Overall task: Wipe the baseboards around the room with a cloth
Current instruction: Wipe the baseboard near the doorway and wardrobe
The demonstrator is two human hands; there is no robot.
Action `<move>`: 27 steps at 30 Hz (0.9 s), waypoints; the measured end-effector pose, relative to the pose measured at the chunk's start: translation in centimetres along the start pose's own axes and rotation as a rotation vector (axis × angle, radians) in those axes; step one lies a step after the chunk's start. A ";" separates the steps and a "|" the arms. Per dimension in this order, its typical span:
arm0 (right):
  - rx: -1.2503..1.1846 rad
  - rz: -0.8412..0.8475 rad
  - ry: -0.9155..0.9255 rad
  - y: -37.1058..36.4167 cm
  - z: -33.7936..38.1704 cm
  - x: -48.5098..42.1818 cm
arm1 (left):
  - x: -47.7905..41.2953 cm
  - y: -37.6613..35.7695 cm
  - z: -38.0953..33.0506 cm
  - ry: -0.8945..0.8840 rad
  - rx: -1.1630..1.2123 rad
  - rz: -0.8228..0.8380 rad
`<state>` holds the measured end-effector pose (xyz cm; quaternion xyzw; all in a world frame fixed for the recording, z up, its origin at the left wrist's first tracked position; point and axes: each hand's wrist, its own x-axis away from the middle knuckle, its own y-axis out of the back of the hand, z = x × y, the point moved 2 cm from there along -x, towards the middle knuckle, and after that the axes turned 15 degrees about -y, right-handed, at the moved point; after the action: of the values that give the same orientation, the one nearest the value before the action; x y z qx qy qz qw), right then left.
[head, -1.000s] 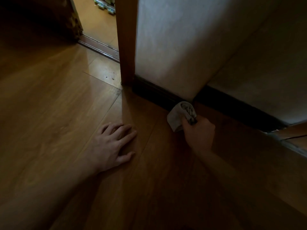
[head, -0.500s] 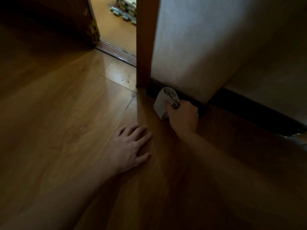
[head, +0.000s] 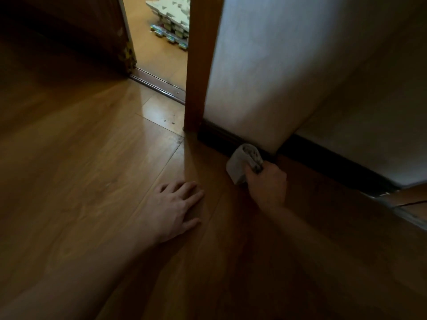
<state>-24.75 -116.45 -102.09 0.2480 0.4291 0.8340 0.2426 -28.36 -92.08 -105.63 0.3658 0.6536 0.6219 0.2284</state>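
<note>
Your right hand (head: pixel 265 188), fingers gripping the cloth (head: pixel 239 165), has returned along the baseboard (head: pixel 217 137) from door frame (head: pixel 196 88) to wall corner (head: pixel 280 144), left hand (head: pixel 175 211) spread flat on the floor (head: pixel 92 158): this stretch appears covered.

No legible txt anywhere

cloth (head: pixel 238 163) slid right, away from door frame (head: pixel 198 65)

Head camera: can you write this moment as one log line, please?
right hand: grips crumpled white cloth against dark baseboard | left hand: flat on brown wooden floor | place: beside white wall corner
</note>
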 end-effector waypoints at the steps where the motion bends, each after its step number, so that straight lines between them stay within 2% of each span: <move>1: 0.029 -0.022 -0.024 1.1 -1.2 -0.2 | -0.2 0.2 0.0 -0.006 -0.007 0.000; 5: 0.104 -0.064 -0.025 4.5 -4.7 -1.5 | -0.7 0.4 0.0 -0.019 0.001 0.010; 10: -0.022 -0.031 -0.037 7.5 -7.0 -2.4 | -4.3 1.0 -1.6 -0.056 -0.036 0.056; 15: -0.086 -0.031 -0.026 9.0 -8.9 -4.1 | -6.9 1.3 -5.0 -0.149 0.042 0.116; 20: -0.084 -0.080 0.109 8.7 -8.0 -6.7 | -7.5 0.8 -6.4 -0.092 0.080 0.111; 23: -0.189 -0.038 0.007 8.1 -7.6 -7.7 | -7.8 0.7 -6.9 -0.048 0.074 0.108; 27: -0.193 -0.136 -0.049 7.7 -7.3 -8.5 | -7.9 -0.1 -8.0 0.024 0.117 0.056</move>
<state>-24.34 -129.97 -101.09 0.2140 0.3564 0.8468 0.3319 -29.52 -103.26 -106.01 0.3889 0.6810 0.5933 0.1814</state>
